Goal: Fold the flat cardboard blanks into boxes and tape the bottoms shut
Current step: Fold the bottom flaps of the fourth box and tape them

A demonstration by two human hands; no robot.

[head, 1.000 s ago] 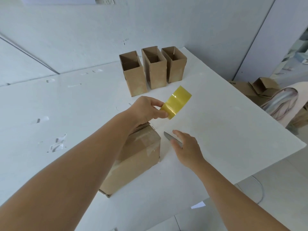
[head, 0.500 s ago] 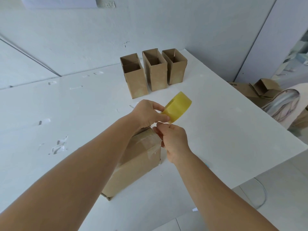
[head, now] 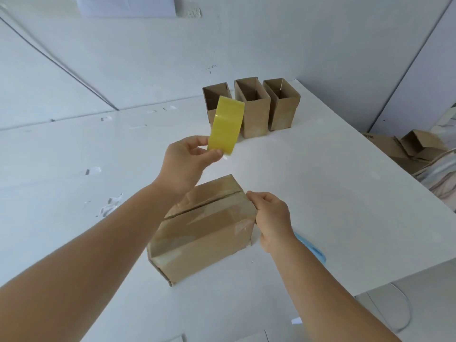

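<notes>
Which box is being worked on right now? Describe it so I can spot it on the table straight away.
On the white table, skip the three open-topped boxes standing in a row at the far edge. Nearer the person, one cardboard box lies on its side, with the right hand on its end. Only this one is closed, with shiny tape over its flaps.

I saw a white table (head: pixel 320 193) set against pale panelled walls (head: pixel 246 45), with a grey cable (head: pixel 404 314) looped on the floor beyond its right edge.
</notes>
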